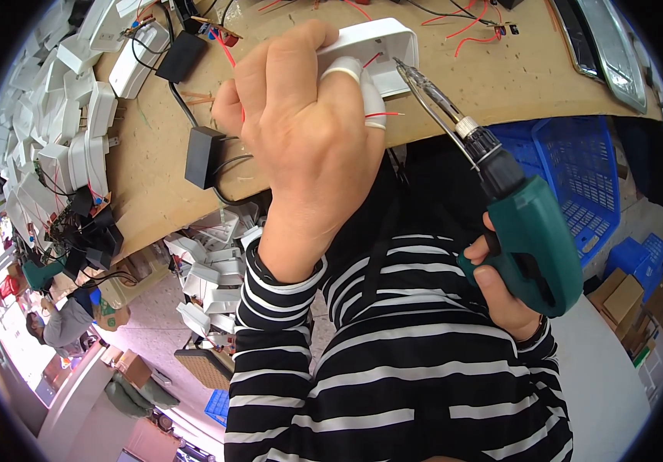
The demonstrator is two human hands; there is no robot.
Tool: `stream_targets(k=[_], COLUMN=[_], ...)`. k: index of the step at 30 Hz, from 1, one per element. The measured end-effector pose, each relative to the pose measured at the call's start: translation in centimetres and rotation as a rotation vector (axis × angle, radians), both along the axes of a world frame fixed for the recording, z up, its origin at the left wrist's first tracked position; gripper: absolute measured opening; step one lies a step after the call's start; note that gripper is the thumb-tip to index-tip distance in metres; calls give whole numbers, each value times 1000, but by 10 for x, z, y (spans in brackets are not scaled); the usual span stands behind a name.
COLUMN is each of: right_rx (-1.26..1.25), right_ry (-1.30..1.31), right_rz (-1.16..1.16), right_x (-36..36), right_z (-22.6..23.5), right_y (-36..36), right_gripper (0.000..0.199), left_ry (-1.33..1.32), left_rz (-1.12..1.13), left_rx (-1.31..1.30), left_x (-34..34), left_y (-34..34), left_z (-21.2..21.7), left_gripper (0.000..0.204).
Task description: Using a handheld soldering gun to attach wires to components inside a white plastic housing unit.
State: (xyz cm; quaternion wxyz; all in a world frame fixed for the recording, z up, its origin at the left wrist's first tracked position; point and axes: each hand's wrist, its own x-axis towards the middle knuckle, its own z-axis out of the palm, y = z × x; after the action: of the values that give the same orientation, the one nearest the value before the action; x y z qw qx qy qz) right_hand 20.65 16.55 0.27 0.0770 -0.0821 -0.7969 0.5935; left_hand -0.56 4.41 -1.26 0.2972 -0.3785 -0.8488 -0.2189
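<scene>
My left hand (300, 115) is closed around a white plastic housing (402, 46), tilted so its hollow inside shows. White finger cots cover the thumb and a fingertip. Inside the housing a short red wire (372, 59) is visible, and a second red wire (385, 115) sticks out by my thumb. In my right hand (498, 291) is a green soldering gun (532, 239), gripped by its handle. Its tip, with a thin metal feed tube beside it, reaches the housing's open side; I cannot tell whether it touches. My left palm is hidden.
White housings (88, 162) are heaped along the bench's left, and more (212, 266) lie below its edge. Black adapters (204, 158) with cables rest on the brown bench (150, 192). Blue crates (578, 177) stand at right below the bench. Another person (69, 323) is at far left.
</scene>
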Motion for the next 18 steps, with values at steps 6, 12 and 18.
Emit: stream_targets(k=[6, 12, 18], right_rx=[-14, -6, -84], right_ry=[-48, -48, -2], right_rz=[17, -1, -32], right_x=[-4, -9, -12], right_z=[-4, -2, -2], right_y=[-2, -6, -10], right_gripper=[47, 47, 48], left_ry=[132, 137, 123], left_rz=[68, 49, 44], left_rx=[-189, -187, -216], left_x=[10, 8, 8], left_y=[7, 6, 5], left_z=[15, 15, 17], left_gripper=[11, 11, 11])
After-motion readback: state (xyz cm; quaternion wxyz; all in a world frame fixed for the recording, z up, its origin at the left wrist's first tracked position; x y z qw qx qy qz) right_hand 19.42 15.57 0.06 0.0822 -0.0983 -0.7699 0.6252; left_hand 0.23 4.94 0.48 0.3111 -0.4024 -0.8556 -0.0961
